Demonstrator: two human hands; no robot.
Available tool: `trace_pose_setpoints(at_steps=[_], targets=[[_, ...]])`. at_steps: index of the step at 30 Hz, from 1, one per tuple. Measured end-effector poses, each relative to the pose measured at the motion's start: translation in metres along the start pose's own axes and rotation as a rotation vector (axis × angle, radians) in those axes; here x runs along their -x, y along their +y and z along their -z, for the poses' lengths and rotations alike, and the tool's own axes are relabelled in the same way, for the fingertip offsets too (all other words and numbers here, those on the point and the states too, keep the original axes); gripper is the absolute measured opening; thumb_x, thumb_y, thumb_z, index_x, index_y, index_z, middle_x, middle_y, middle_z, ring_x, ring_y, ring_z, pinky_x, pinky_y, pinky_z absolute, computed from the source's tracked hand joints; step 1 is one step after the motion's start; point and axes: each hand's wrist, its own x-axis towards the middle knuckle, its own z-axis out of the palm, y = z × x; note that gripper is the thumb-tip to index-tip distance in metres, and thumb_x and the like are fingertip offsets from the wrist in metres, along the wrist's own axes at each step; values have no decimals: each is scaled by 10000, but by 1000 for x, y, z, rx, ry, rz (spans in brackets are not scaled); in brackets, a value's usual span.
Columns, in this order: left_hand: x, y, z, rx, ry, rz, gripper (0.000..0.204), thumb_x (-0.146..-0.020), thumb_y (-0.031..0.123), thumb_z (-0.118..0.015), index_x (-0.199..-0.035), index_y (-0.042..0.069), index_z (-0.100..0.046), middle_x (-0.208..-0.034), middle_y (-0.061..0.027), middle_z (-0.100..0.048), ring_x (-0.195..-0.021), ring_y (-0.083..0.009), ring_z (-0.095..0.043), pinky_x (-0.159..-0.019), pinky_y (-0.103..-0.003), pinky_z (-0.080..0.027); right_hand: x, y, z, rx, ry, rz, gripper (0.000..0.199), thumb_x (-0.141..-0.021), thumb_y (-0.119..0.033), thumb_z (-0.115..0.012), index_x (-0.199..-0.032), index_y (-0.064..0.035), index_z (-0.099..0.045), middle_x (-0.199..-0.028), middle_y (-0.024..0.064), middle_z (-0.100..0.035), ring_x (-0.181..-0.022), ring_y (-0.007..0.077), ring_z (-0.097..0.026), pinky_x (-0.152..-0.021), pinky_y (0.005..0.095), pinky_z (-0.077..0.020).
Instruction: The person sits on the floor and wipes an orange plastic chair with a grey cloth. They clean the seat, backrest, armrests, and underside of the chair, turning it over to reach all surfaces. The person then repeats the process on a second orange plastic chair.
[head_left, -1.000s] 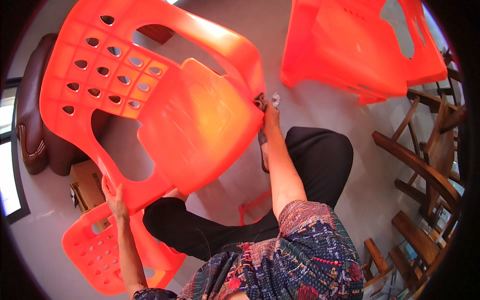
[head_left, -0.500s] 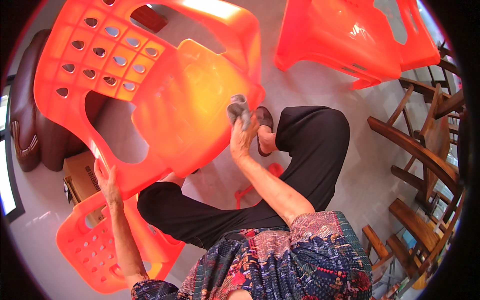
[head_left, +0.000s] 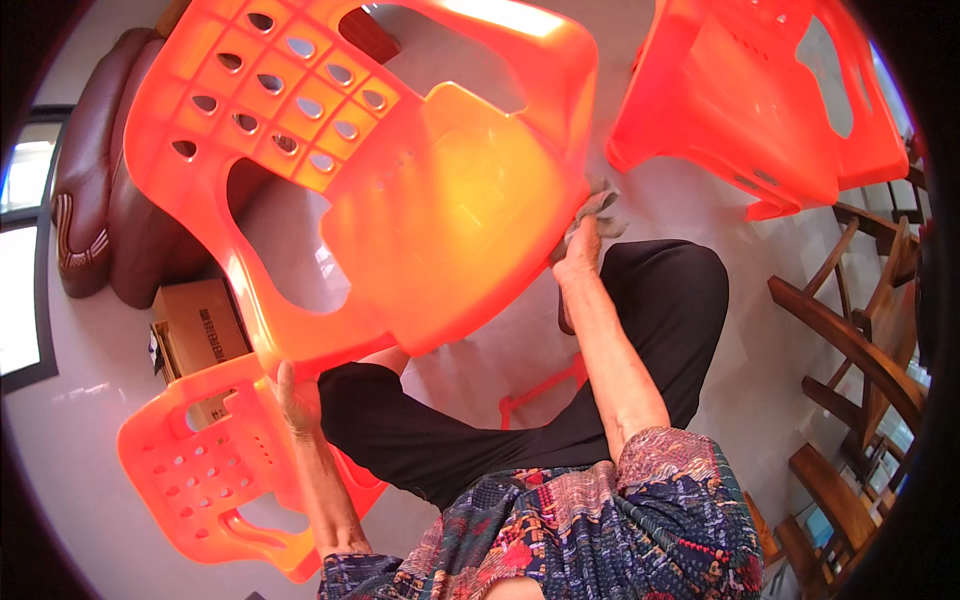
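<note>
An orange plastic armchair (head_left: 470, 215) is tilted before me, its seat and hole-patterned backrest facing up. My left hand (head_left: 300, 400) holds its near left edge, thumb showing and fingers partly hidden. My right hand (head_left: 578, 252) is closed on a crumpled grey cloth (head_left: 600, 208). The cloth is against the front right corner of the seat, where the side leg meets it, and some fingers are out of sight behind the rim.
A second orange chair (head_left: 745, 110) stands at the far right, another orange chair (head_left: 205, 470) at the near left. A cardboard box (head_left: 200, 325) and brown leather sofa (head_left: 120, 190) are on the left. Dark wooden chairs (head_left: 850, 330) line the right.
My right hand has slid with the cloth from the top of the seat's front edge to its right corner and outer side. The left hand keeps hold of the chair. The view has shifted.
</note>
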Motion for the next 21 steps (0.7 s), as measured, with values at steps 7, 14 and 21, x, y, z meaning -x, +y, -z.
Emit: trace_pose_setpoints(at_steps=[7, 14, 21], targets=[[-48, 25, -111, -229, -46, -231, 482, -883, 56, -578, -1329, 8, -400, -1159, -124, -549, -1159, -265, -543, -956, -405, -451, 13, -52, -100, 218, -112, 155, 560, -889, -446, -601, -1271, -56, -476, -1213, 44, -552, -1069, 183, -558, -882, 357, -476], [-94, 53, -136, -245, 71, -197, 358, -858, 99, -628, -1182, -5, -518, -977, -85, -590, -989, -280, -640, -794, -385, -543, 32, -41, -138, 1061, 32, 760, 545, -869, -331, -599, -1321, -76, -434, -1162, 312, -479, -1046, 459, -499, -905, 483, -400], [-133, 75, -175, -235, 191, -156, 281, -807, 137, -692, -1032, 6, -585, -841, -56, -594, -804, -241, -666, -736, -358, -555, 128, 7, -100, 1141, -411, 1390, 666, -805, -257, -642, -1407, -128, -387, -1334, 306, -350, -1187, 484, -387, -909, 528, -356]])
